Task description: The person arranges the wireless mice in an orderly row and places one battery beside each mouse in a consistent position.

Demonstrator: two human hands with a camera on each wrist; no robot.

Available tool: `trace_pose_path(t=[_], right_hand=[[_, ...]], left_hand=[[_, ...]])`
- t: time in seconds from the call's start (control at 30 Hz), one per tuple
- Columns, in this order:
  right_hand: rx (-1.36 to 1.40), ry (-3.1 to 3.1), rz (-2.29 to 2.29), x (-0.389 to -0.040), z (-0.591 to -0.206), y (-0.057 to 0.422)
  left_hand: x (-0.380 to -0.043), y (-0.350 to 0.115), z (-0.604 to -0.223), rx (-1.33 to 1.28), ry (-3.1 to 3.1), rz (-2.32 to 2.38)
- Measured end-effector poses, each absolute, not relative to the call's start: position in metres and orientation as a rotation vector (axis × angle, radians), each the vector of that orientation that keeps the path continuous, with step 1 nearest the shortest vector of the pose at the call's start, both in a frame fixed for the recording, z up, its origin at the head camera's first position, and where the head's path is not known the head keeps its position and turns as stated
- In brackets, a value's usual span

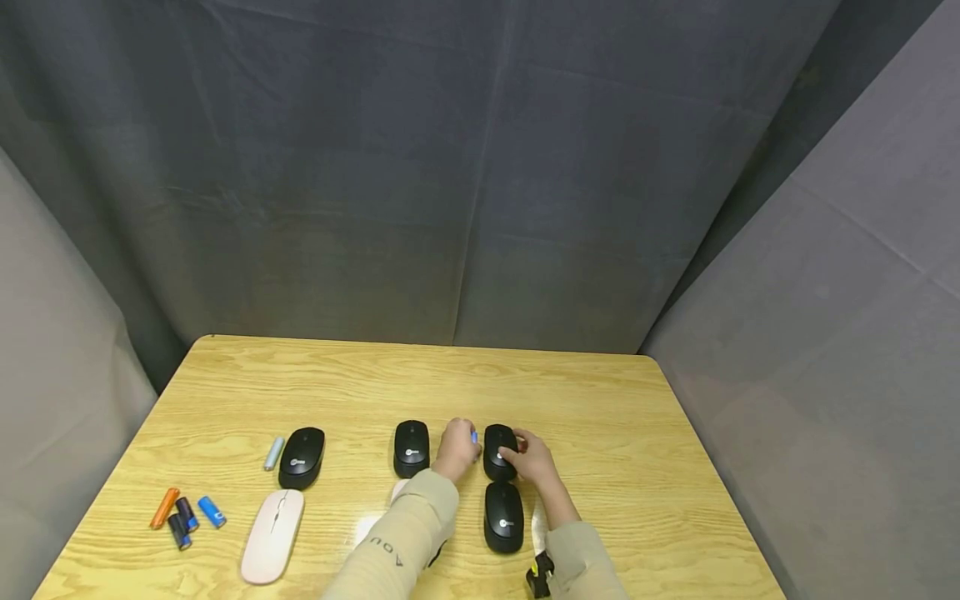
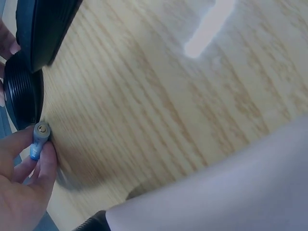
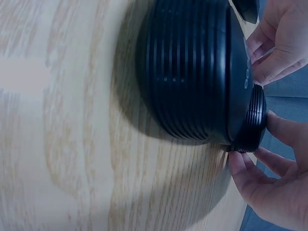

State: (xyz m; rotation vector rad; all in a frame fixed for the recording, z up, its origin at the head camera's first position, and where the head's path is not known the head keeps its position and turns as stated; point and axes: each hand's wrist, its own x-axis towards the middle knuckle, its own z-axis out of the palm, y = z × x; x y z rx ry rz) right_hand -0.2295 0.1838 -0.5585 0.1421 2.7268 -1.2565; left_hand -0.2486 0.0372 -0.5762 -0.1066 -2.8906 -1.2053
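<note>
My left hand [image 1: 456, 451] pinches a small battery [image 2: 40, 138] between thumb and fingers, just left of a black computer mouse [image 1: 495, 452]. The battery has a bluish-grey body with a blue part, and its metal end shows in the left wrist view. My right hand [image 1: 534, 460] grips that same mouse from its right side; in the right wrist view the thumb and fingers [image 3: 240, 168] lie along its edge. A second black mouse [image 1: 504, 518] sits directly in front of it. Another black mouse [image 1: 411, 448] stands to the left of my left hand.
At the left lie a black mouse [image 1: 302, 458], a pale pink mouse [image 1: 273, 536], a light blue battery [image 1: 273, 453], an orange battery [image 1: 165, 507], a blue battery [image 1: 212, 511] and two dark batteries. My left sleeve [image 1: 405, 533] mostly covers another pale thing. Grey curtains surround the wooden table [image 1: 337, 375].
</note>
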Motion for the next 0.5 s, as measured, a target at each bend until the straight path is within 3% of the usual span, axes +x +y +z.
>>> trace_pose_path(t=[0.5], right_hand=[[0.147,2.724,-1.26,-0.2286,-0.5581,0.1834]], left_hand=[[-0.2478,0.0364,-0.5765,-0.087,-2.908,-1.276]])
